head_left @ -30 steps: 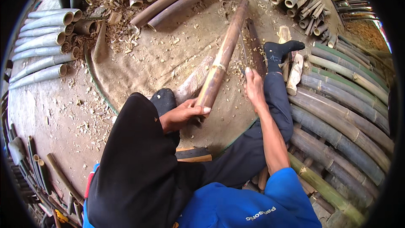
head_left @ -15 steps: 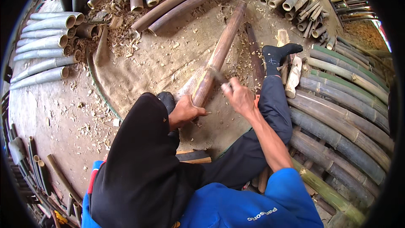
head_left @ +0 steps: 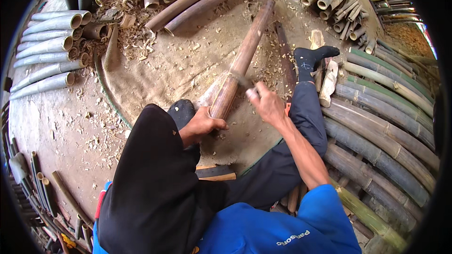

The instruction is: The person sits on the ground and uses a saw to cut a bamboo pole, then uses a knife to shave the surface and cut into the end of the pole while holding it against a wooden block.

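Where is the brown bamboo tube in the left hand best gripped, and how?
Probably by its near end, from the left, as the left hand does: the bamboo tube is round and slants away, while the blurred tool in the right hand is farther up.

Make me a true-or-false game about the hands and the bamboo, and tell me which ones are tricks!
1. The left hand holds the brown bamboo pole. True.
2. The right hand is empty. False: it holds a tool, too blurred to name.
3. Wood chips lie on the ground. True.
4. The right foot is bare. False: it wears a black sock.
5. The person's shirt is blue. True.
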The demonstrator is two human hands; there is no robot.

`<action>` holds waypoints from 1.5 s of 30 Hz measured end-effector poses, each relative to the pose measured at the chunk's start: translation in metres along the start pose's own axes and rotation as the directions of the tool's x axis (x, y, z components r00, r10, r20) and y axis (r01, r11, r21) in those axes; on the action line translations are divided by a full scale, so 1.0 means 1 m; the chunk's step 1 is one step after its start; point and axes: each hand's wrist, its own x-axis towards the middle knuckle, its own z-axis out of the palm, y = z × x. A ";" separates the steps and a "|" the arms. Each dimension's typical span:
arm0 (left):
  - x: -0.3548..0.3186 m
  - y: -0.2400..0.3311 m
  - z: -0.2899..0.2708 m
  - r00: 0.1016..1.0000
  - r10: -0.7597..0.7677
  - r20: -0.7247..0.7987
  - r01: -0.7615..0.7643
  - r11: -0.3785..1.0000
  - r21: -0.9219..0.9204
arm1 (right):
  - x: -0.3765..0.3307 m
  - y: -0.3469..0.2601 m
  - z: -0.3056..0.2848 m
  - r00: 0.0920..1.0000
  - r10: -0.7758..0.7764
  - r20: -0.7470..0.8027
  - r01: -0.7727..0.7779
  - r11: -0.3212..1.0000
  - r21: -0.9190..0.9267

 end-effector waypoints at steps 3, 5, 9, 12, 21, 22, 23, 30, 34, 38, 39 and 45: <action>0.001 0.002 0.007 1.000 0.005 0.017 -0.002 0.985 -0.175 | -0.010 0.003 0.001 0.998 -0.038 -0.042 0.036 0.997 -0.063; 0.001 0.001 0.010 0.996 -0.049 0.073 0.066 0.968 -0.242 | 0.001 0.015 -0.001 0.965 0.228 -0.129 -0.222 0.973 0.058; -0.006 -0.003 0.003 0.989 -0.032 0.143 0.077 0.944 -0.320 | -0.013 -0.009 -0.002 0.990 -0.124 0.070 0.120 0.990 0.069; 0.001 -0.004 -0.001 0.977 -0.021 0.213 0.087 0.948 -0.307 | -0.001 0.009 0.002 0.991 0.110 -0.077 -0.105 0.992 0.066; 0.000 -0.008 0.001 0.932 -0.068 0.357 0.222 0.883 -0.413 | 0.007 0.006 -0.003 0.929 0.361 -0.081 -0.347 0.926 0.147; 0.000 -0.008 0.002 0.928 -0.066 0.366 0.225 0.883 -0.412 | 0.004 0.006 -0.006 0.964 0.260 -0.051 -0.252 0.960 0.119; -0.002 -0.008 -0.002 0.922 -0.057 0.383 0.235 0.868 -0.437 | 0.001 -0.002 -0.004 0.996 0.068 -0.050 -0.064 0.995 0.077; 0.000 -0.012 -0.009 0.815 -0.022 0.579 0.402 0.740 -0.539 | 0.005 0.008 -0.006 0.972 0.235 0.002 -0.233 0.963 0.136; 0.000 -0.017 -0.014 0.770 -0.012 0.638 0.482 0.667 -0.569 | -0.001 -0.008 0.005 0.960 -0.264 -0.092 0.273 0.956 0.111; 0.005 -0.015 -0.016 0.729 0.048 0.682 0.500 0.643 -0.580 | 0.011 0.011 0.003 0.967 0.252 0.031 -0.254 0.951 0.178; 0.003 -0.018 -0.015 0.725 0.048 0.687 0.508 0.635 -0.581 | 0.002 0.002 0.008 0.999 0.049 -0.002 -0.049 0.990 0.132; 0.005 -0.017 -0.002 0.848 -0.025 0.529 0.343 0.787 -0.513 | 0.006 0.034 0.034 0.931 0.226 -0.286 -0.173 0.965 0.199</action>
